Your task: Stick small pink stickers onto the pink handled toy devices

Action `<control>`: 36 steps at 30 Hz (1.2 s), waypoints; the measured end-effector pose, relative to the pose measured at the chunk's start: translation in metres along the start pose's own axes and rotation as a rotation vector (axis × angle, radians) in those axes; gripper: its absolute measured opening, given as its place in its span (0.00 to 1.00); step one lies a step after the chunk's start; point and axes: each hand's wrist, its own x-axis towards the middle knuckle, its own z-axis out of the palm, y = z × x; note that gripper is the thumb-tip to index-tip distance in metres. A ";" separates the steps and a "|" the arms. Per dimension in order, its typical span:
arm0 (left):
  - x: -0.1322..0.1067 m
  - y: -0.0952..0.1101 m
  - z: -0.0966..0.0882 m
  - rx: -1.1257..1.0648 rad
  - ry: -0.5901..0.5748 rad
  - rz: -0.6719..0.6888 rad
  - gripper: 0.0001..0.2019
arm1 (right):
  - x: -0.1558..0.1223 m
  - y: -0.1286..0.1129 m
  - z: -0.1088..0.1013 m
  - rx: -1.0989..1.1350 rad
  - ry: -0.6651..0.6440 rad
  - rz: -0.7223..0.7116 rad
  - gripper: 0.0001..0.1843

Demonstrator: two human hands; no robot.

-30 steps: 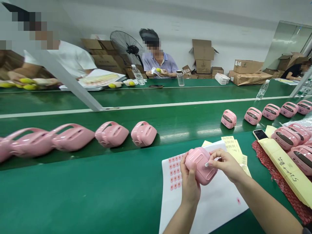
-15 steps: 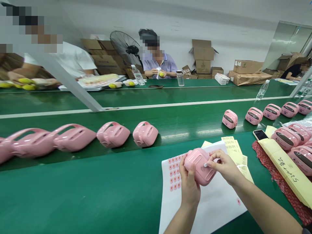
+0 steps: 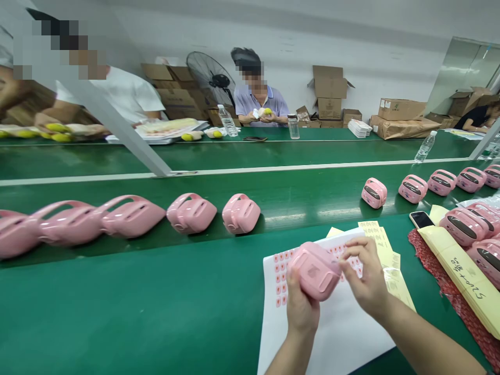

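Note:
My left hand grips a pink plastic device from below, its flat underside turned up. My right hand sits at the device's right edge, fingers curled and touching it; whether it pinches a sticker I cannot make out. Both hands hover over a white sticker sheet with rows of small pink labels along its left and top. Yellow label strips lie just beyond the sheet.
A green conveyor belt carries pink devices: a row with handles at left, several upright ones at right. More pink devices, a phone and a yellow envelope lie right. People work at the far bench; boxes, bottles, a fan behind.
The device has been tilted flatter in my left hand. My right hand has slid from its middle to its right edge. The white bit at my fingertips no longer shows.

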 end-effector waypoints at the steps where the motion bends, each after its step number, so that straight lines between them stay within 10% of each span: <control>1: 0.003 0.005 -0.006 -0.036 0.031 -0.019 0.23 | 0.004 0.006 0.001 -0.001 0.007 0.020 0.06; 6: 0.021 0.024 -0.067 -0.265 0.177 -0.280 0.18 | 0.020 0.064 0.042 -0.137 -0.283 0.025 0.23; 13: 0.023 -0.004 -0.153 -0.404 -0.266 -0.245 0.22 | 0.010 0.104 0.105 -0.186 -0.460 -0.092 0.33; 22: 0.011 0.012 -0.107 -0.476 -0.324 -0.221 0.23 | 0.002 0.112 0.097 -0.033 -0.391 -0.087 0.23; 29: 0.019 0.020 -0.083 -0.582 -0.430 -0.152 0.25 | 0.013 0.035 0.072 0.519 -0.056 0.557 0.22; 36: 0.018 0.011 -0.045 -0.655 -0.514 -0.126 0.22 | 0.007 -0.016 0.059 0.805 -0.008 0.637 0.25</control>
